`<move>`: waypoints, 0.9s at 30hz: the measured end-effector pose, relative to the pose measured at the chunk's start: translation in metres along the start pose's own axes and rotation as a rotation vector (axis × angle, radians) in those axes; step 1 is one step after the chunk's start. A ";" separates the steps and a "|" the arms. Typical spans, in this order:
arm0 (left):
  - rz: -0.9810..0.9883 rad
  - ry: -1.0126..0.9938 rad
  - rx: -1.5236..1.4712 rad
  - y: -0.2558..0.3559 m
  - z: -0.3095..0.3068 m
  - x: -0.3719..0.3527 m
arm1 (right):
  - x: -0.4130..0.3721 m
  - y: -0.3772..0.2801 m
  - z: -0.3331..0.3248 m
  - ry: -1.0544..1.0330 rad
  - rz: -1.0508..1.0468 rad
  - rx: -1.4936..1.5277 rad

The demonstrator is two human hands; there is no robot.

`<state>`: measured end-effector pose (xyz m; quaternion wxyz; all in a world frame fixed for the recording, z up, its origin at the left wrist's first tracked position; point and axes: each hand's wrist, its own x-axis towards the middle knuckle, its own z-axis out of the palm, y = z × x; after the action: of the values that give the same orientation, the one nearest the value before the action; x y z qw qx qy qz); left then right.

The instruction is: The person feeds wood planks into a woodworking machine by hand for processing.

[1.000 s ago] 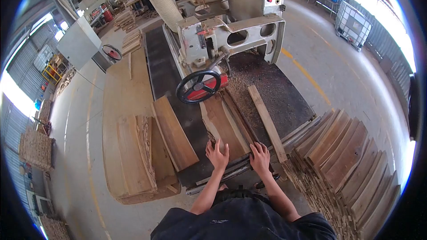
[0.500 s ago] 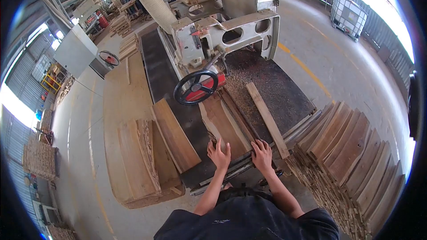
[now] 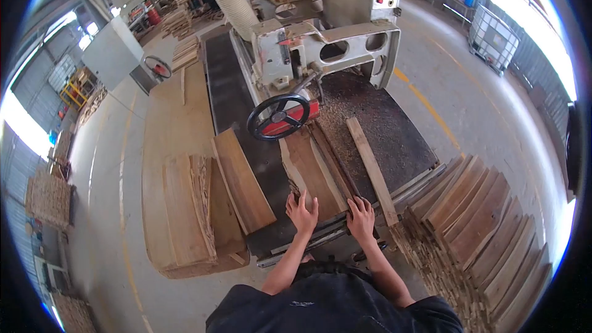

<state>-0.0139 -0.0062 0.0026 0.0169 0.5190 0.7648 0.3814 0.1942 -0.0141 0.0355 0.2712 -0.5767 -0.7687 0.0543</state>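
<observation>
the brown board [image 3: 314, 172] lies flat on the dark machine table [image 3: 398, 129], its far end close by the handwheel [image 3: 279, 117] and its near end on the side of the wheel toward the person. the left hand [image 3: 302, 214] is at the board's rough edge, fingers and thumb spread; it closes around nothing. the right hand [image 3: 361, 219] lies at the opposite near corner, fingers slightly bent over the near end of a dark bar [image 3: 333, 160]; whether it pinches or merely rests there, i cannot tell.

compared with the pictures of the past second, the view has swung a little, yet against the handwheel the board and both hands keep nearly the same places. that suggests steadying or very slow feeding, with no clear advance of the wood.

further right of the handwheel, a pale batten [image 3: 372, 169] lies apart from the board, and wood chips [image 3: 336, 111] are scattered beyond the bar. left of and nearer than the wheel lies a second board [image 3: 243, 182]; farther left, more planks [image 3: 179, 209] rest on a side table [image 3: 176, 123]. well to the wheel's right, on the near side, stand stacked boards [image 3: 478, 216]. behind the wheel rises the machine frame [image 3: 339, 37].
</observation>
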 end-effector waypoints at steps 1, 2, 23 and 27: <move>0.020 0.003 0.007 -0.001 0.000 0.000 | 0.000 0.000 0.000 -0.011 -0.021 -0.003; 0.039 0.007 0.015 -0.002 0.001 0.000 | 0.000 0.001 0.001 -0.010 -0.015 -0.008; 0.004 0.068 -0.029 0.003 -0.004 0.001 | 0.002 0.002 0.003 -0.028 -0.084 -0.065; -0.025 0.048 -0.092 0.002 -0.005 -0.002 | 0.000 0.002 0.006 -0.072 -0.098 -0.080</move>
<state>-0.0138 -0.0105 0.0067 0.0272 0.4985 0.7531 0.4284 0.1931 -0.0121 0.0295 0.2224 -0.5467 -0.8067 0.0307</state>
